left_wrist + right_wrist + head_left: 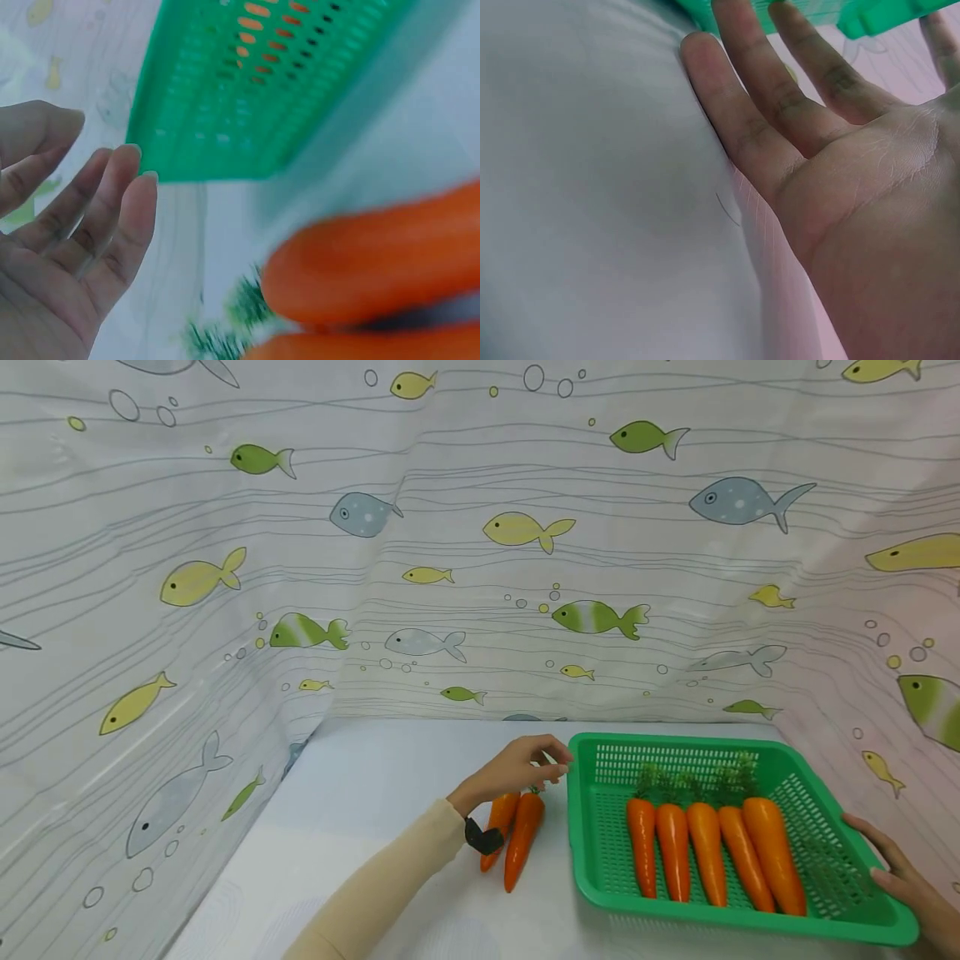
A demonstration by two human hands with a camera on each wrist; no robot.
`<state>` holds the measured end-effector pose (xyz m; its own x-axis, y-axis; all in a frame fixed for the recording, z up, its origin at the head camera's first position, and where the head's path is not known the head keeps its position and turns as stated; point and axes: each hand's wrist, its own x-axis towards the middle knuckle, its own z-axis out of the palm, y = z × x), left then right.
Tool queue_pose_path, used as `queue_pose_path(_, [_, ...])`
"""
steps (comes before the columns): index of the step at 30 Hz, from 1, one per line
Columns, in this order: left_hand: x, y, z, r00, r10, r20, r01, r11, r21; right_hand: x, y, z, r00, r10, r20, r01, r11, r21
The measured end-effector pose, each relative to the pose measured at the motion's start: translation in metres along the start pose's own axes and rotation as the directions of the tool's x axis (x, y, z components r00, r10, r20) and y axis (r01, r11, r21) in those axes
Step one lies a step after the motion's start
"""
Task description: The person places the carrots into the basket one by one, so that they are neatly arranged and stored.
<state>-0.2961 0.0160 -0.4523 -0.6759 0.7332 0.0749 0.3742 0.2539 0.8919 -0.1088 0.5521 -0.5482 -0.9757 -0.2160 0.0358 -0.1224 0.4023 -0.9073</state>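
Observation:
A green plastic basket (pixel 585 827) stands at the right of the table, with several orange carrots (pixel 705 852) lying side by side in it, leafy tops toward the back. My left hand (pixel 521 768) is at the basket's left rim near its back corner; in the left wrist view its loosely bent fingertips (pixel 129 154) overlap the rim and the thumb stands apart. Two more carrots (pixel 525 839) lie on the table below my left wrist, partly hidden by it. At the basket's right side is my right hand (pixel 903 877), its fingers extended along the outer wall.
The white table (pixel 300 827) carries the basket and the loose carrots. A curtain (pixel 465 593) printed with fish surrounds it at the back and both sides, coming close to the basket's right side. A black band (pixel 483 837) is on the left wrist.

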Motion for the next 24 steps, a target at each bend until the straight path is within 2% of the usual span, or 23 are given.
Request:
queue_pose_path(2, [-0.007, -0.006, -0.005, 1.000, -0.020, -0.024, 0.021, 1.000, 0.013, 0.001, -0.002, 0.001, 1.000, -0.010, 0.004, 0.010, 1.000, 0.001])
queue_pose_path(4, [-0.014, -0.011, -0.011, 0.998, -0.032, -0.050, 0.034, 0.998, 0.048, 0.001, -0.002, 0.001, 1.000, -0.005, 0.008, 0.005, 0.998, 0.055])
queue_pose_path(6, [-0.020, -0.016, -0.016, 0.996, -0.040, -0.076, 0.047, 0.995, 0.088, 0.001, 0.000, 0.001, 1.000, -0.008, 0.021, 0.004, 0.988, 0.157])
queue_pose_path(9, [-0.028, -0.022, -0.022, 0.991, -0.065, -0.116, 0.079, 0.990, 0.118, 0.000, 0.003, 0.002, 0.998, -0.001, 0.059, -0.019, 0.939, 0.344])
queue_pose_path(11, [-0.034, -0.027, -0.025, 0.988, -0.091, -0.129, 0.107, 0.986, 0.124, -0.001, 0.004, 0.002, 0.997, -0.004, 0.075, -0.026, 0.917, 0.398])
queue_pose_path(13, [-0.039, -0.030, -0.028, 0.984, -0.115, -0.139, 0.133, 0.983, 0.129, -0.001, 0.003, 0.003, 0.997, 0.004, 0.075, -0.032, 0.925, 0.378])
queue_pose_path(18, [-0.049, -0.042, -0.034, 0.976, -0.153, -0.155, 0.173, 0.977, 0.125, 0.000, 0.001, 0.003, 0.998, 0.035, 0.048, -0.046, 0.968, 0.248])
queue_pose_path(22, [-0.055, -0.050, -0.038, 0.970, -0.185, -0.161, 0.209, 0.967, 0.148, 0.001, -0.001, 0.003, 0.998, 0.054, 0.020, -0.057, 0.978, 0.199])
queue_pose_path(24, [-0.056, -0.054, -0.037, 0.967, -0.204, -0.154, 0.230, 0.959, 0.168, -0.001, 0.000, 0.001, 1.000, 0.016, 0.002, -0.016, 0.976, 0.218])
